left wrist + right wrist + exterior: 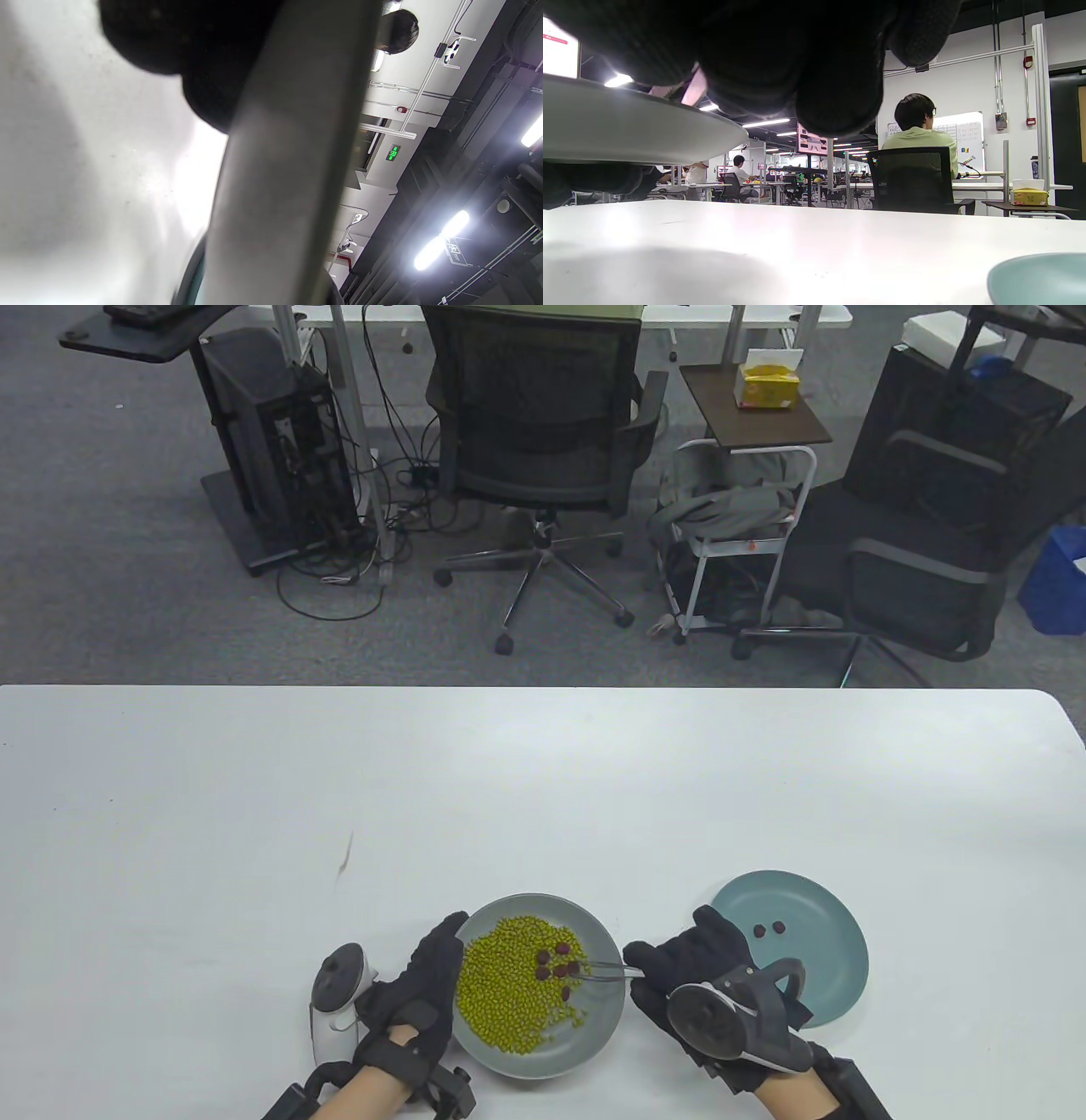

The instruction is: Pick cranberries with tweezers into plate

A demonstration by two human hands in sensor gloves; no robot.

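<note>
— Tweezers (pixel 601 969) pinched in the right hand (pixel 708 976), tips among cranberries (pixel 558 963) on the grey plate (pixel 594 1035)!
— Left hand (pixel 422 993) grips its rim (two berries (pixel 768 929) on the teal plate (pixel 836 976)).

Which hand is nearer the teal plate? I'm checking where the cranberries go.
Right. The right hand is beside the teal plate, its tracker overlapping the rim; the left hand is beyond the grey bowl.

One camera is looking down over the table (pixel 254 814); both wrist cameras are sitting low beside the grey bowl (pixel 594 1027), sharing its rim.
</note>
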